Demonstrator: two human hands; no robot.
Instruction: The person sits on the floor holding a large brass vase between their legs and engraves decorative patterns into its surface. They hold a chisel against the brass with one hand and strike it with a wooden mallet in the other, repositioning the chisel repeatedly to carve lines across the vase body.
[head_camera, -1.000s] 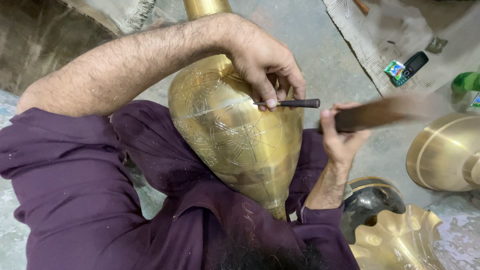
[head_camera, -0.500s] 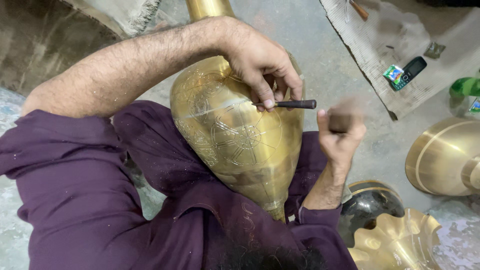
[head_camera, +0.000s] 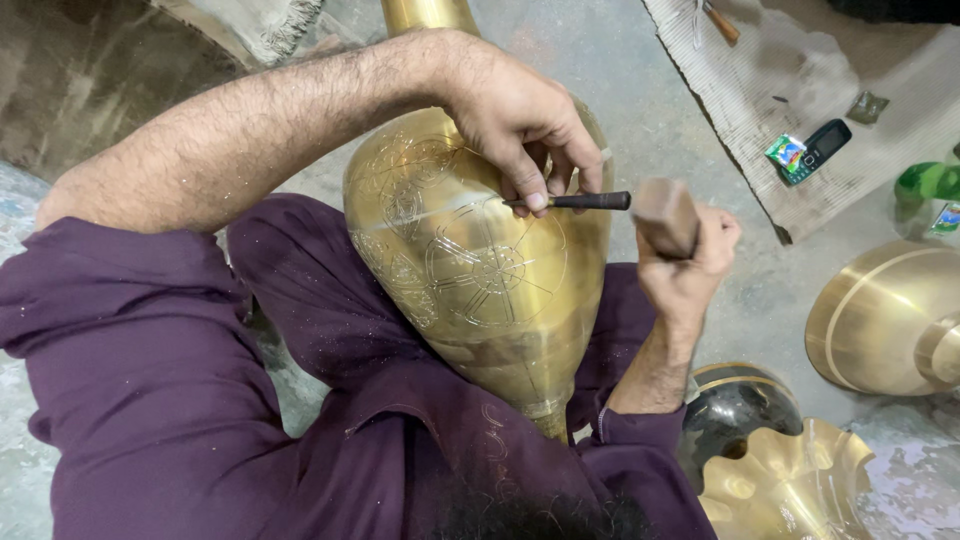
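A large brass vase (head_camera: 480, 290) with engraved wheel and floral patterns lies across my lap, neck pointing away. My left hand (head_camera: 510, 110) rests on its upper side and pinches a thin dark chisel (head_camera: 585, 201), the tip set on the engraved surface. My right hand (head_camera: 690, 265) is to the right of the vase, gripping a wooden mallet (head_camera: 665, 215) whose head is right next to the chisel's butt end. Purple clothing covers my legs under the vase.
On the concrete floor at right lie a brass dome (head_camera: 885, 320), a scalloped brass piece (head_camera: 790, 485) and a dark round vessel (head_camera: 735, 410). A woven mat (head_camera: 800, 80) at upper right carries a mobile phone (head_camera: 815, 150) and a small packet (head_camera: 787, 153). A green bottle (head_camera: 925, 182) is at the right edge.
The mallet, blurred and drawn back to the right a second ago, has swung in to the chisel's end. My left hand and the chisel stay on the vase.
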